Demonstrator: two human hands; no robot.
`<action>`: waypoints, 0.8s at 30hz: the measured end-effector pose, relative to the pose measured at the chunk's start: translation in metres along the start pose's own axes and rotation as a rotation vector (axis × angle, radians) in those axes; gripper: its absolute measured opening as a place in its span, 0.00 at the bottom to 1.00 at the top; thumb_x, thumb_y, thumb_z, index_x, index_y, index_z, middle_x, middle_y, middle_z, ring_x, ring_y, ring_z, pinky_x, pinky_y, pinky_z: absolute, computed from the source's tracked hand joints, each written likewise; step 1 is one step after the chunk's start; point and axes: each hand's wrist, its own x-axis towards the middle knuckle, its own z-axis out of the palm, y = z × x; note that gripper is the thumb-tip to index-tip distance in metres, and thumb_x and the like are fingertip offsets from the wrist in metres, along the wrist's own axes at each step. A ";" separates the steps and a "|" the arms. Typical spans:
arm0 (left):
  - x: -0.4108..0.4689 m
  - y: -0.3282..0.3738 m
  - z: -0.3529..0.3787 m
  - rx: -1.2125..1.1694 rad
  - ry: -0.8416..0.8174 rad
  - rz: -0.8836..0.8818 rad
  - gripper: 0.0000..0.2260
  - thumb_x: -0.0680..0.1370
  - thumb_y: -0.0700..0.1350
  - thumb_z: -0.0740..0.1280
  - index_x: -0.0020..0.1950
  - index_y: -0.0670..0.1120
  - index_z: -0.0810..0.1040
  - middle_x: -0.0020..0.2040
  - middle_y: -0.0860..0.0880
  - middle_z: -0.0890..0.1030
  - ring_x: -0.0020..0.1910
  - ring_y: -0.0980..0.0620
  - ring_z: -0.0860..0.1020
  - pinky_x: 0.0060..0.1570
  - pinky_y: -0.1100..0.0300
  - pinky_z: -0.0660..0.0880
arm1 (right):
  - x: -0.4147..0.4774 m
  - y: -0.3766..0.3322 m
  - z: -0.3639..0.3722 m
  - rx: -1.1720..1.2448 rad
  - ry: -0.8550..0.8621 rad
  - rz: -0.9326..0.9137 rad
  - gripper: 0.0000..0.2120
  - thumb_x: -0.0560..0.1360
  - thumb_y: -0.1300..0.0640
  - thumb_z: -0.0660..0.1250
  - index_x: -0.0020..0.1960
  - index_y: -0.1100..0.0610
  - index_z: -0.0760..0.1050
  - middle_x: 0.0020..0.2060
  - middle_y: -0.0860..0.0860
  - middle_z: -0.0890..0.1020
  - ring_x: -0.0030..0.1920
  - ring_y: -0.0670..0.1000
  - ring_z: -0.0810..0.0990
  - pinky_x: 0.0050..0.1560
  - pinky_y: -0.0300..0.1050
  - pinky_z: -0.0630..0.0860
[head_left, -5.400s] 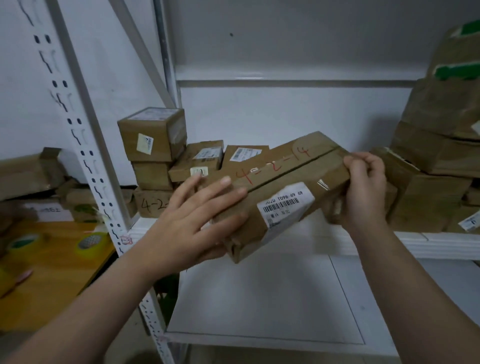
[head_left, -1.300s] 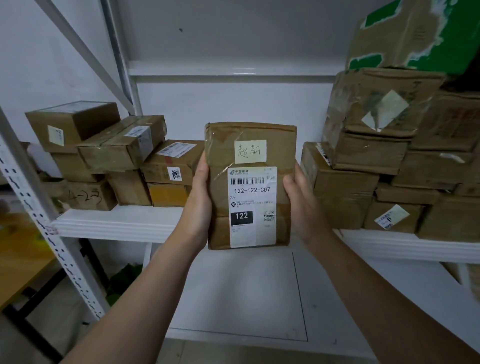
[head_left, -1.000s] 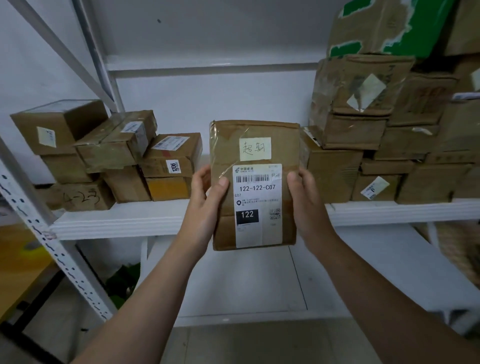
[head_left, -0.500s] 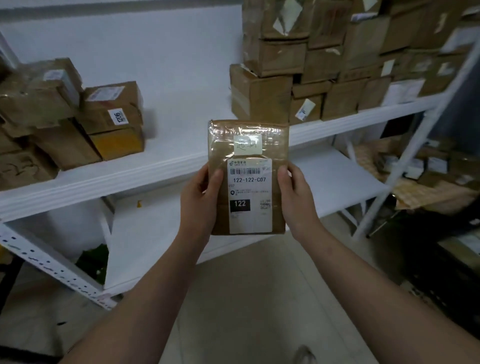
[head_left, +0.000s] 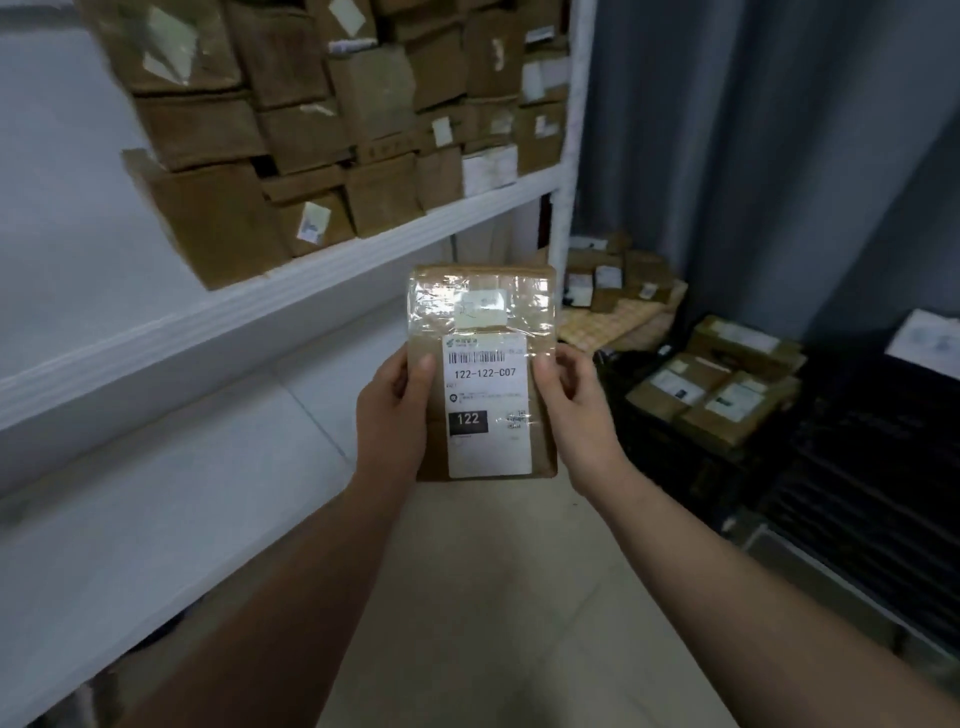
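Two hands hold one brown parcel (head_left: 483, 374) by the white shelf (head_left: 208, 322)

The parcel is up in the air, in front of the right end of the shelf and a bit lower than the board where many brown boxes (head_left: 332, 104) are stacked. It stands tall, and its white label (head_left: 488, 410) faces the person. The label reads 122-122-C07.

I think the step now is carrying. The parcel is off the shelf and the person looks at the label to learn where it goes. The next move needs a spot to be picked. It might be the pile of boxes (head_left: 717, 384) on the floor to the right of the shelf, past its post and by the grey curtain (head_left: 753, 156), but I cannot be sure. The parcel should stay flat and steady on the way, then go down softly.

The left hand (head_left: 389, 415) grips the left edge. Its thumb lies on the front and its fingers go round the back. The right hand (head_left: 576, 405) grips the right edge the same way. The hands are apart, one on each side, with the parcel squeezed between them. Neither hand touches the shelf.
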 end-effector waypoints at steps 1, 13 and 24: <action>-0.004 0.005 0.027 -0.016 -0.024 0.006 0.09 0.81 0.46 0.60 0.44 0.54 0.77 0.39 0.58 0.81 0.37 0.64 0.78 0.38 0.68 0.72 | 0.001 0.001 -0.029 0.001 -0.011 0.001 0.15 0.78 0.52 0.65 0.63 0.49 0.67 0.52 0.40 0.78 0.54 0.39 0.77 0.56 0.35 0.76; -0.036 0.012 0.271 -0.160 -0.373 -0.181 0.08 0.83 0.45 0.58 0.55 0.48 0.76 0.44 0.55 0.82 0.39 0.64 0.80 0.33 0.74 0.73 | 0.027 0.054 -0.262 -0.088 0.200 0.179 0.27 0.76 0.52 0.69 0.73 0.45 0.65 0.57 0.43 0.81 0.55 0.42 0.81 0.58 0.43 0.78; 0.090 -0.035 0.404 0.052 -0.702 -0.208 0.06 0.81 0.48 0.63 0.56 0.53 0.77 0.48 0.58 0.81 0.44 0.61 0.80 0.41 0.65 0.74 | 0.161 0.129 -0.308 -0.022 0.466 0.407 0.25 0.73 0.46 0.71 0.67 0.49 0.69 0.57 0.50 0.81 0.52 0.50 0.83 0.56 0.54 0.79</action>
